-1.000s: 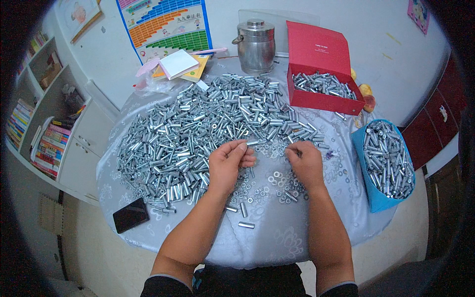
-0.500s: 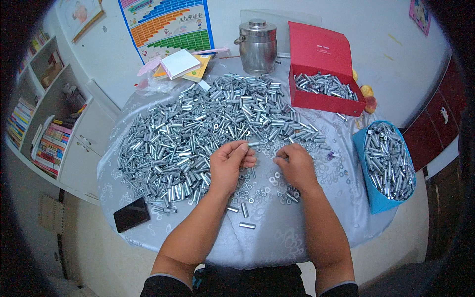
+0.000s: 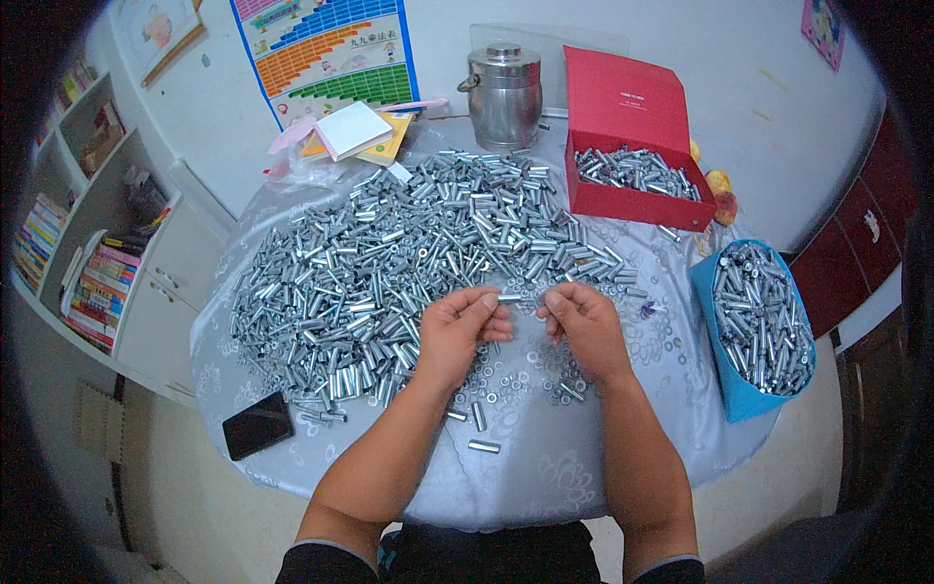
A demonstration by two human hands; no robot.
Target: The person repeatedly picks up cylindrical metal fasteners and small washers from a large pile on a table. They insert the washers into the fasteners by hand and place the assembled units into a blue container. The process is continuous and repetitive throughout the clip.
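Observation:
Between the thumb and forefinger of my left hand (image 3: 455, 336) a small silver metal sleeve (image 3: 509, 298) is pinched, its free end pointing right. My right hand (image 3: 590, 331) faces it a short gap away, thumb and forefinger pressed together; whatever they hold is too small to make out. A broad heap of silver metal sleeves and bolts (image 3: 360, 263) spreads beyond and left of my hands. Below and between my wrists lie scattered washers or nuts (image 3: 493, 397). Nearer me, a few loose sleeves (image 3: 484, 447) rest on the tablecloth.
On the right stands a blue container (image 3: 725, 360) full of similar metal parts. Behind it, an open red box (image 3: 632, 201) holds more. A metal canister (image 3: 504, 102), notebooks (image 3: 352, 131) and a plastic bag sit at the back. A black phone (image 3: 258, 426) lies at the left edge.
My left hand has shifted slightly right and down with the sleeve, which shows more clearly now. My right hand's fingers have turned toward it, thumb and forefinger raised.

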